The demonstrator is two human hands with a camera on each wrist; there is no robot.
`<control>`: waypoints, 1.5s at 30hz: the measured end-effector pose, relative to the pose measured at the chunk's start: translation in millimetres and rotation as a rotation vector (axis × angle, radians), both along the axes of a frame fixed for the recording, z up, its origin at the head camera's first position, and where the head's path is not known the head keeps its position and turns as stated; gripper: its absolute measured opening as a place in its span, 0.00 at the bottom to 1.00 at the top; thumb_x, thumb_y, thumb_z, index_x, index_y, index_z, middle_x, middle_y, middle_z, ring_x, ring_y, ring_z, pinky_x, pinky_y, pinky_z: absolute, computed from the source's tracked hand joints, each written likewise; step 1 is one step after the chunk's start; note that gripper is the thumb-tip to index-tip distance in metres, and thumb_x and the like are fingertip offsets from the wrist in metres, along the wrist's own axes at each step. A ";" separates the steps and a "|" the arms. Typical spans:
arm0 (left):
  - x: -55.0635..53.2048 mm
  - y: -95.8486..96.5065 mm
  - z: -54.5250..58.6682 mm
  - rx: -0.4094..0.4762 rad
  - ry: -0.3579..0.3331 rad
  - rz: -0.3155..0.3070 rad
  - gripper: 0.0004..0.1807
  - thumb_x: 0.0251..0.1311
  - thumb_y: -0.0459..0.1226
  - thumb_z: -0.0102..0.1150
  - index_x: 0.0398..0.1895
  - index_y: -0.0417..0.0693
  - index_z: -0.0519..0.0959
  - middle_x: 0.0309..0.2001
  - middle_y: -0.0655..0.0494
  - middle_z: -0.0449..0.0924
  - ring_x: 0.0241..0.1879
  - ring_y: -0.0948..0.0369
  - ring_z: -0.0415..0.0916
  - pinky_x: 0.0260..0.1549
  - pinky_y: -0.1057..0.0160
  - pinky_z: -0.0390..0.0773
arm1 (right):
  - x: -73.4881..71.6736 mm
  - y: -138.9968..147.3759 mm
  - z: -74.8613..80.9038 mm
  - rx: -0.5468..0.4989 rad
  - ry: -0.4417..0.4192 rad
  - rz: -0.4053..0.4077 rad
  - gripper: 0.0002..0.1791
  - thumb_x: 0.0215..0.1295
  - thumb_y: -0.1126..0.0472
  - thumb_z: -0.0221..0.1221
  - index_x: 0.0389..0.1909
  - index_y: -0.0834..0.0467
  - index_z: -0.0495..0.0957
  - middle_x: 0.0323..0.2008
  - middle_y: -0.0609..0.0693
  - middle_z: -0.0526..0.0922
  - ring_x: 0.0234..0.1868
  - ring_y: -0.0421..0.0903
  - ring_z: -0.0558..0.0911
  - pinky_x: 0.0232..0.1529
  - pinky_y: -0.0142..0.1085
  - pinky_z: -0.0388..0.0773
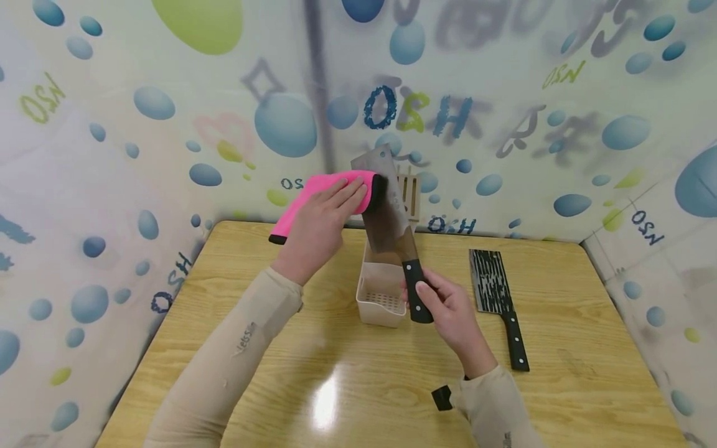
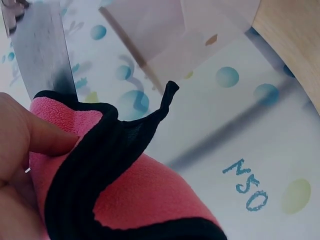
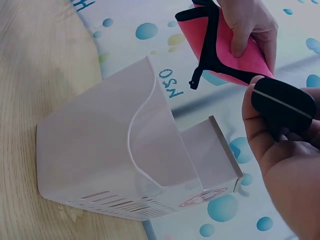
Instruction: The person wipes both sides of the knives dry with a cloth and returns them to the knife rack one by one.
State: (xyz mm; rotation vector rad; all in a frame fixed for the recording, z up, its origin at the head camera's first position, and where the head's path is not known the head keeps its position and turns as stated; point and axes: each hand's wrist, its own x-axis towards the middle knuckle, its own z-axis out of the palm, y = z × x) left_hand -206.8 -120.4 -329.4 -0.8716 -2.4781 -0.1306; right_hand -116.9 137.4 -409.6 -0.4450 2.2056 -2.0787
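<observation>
My right hand grips the black handle of a cleaver, its broad steel blade tilted up and to the left. In my left hand is a pink cloth with black edging, folded over the blade's left edge. Seen from the left wrist, the thumb presses the pink cloth and the cleaver blade comes out beyond it. The right wrist view shows the butt of the cleaver handle in the fingers; the blade is hidden there.
Behind and below the cleaver stands a cream knife holder with a slotted top. A second cleaver with a black-and-silver patterned blade lies on the wooden table to the right. Patterned walls enclose the table's back and sides.
</observation>
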 end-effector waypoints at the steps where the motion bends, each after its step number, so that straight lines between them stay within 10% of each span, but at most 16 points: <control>1: -1.3 -1.4 0.7 0.009 -0.001 0.004 0.34 0.60 0.18 0.52 0.72 0.39 0.73 0.72 0.46 0.72 0.72 0.48 0.69 0.73 0.53 0.68 | 0.2 0.0 -0.4 -0.001 0.010 0.007 0.22 0.83 0.64 0.47 0.69 0.72 0.70 0.50 0.70 0.83 0.45 0.51 0.87 0.46 0.34 0.88; 18: -8.9 -17.5 9.2 0.115 -0.031 0.061 0.33 0.62 0.20 0.54 0.73 0.40 0.72 0.72 0.45 0.73 0.72 0.48 0.70 0.74 0.53 0.67 | 2.9 -1.6 -4.7 -0.003 0.113 0.095 0.21 0.82 0.67 0.46 0.68 0.72 0.70 0.41 0.59 0.83 0.38 0.43 0.85 0.42 0.35 0.88; 45: 13.9 13.0 -20.2 0.017 0.008 -0.014 0.33 0.62 0.20 0.59 0.72 0.42 0.73 0.72 0.49 0.73 0.71 0.49 0.71 0.72 0.54 0.70 | -3.0 1.4 -1.8 0.005 0.021 -0.018 0.21 0.83 0.64 0.47 0.67 0.73 0.72 0.47 0.73 0.82 0.43 0.50 0.87 0.45 0.33 0.88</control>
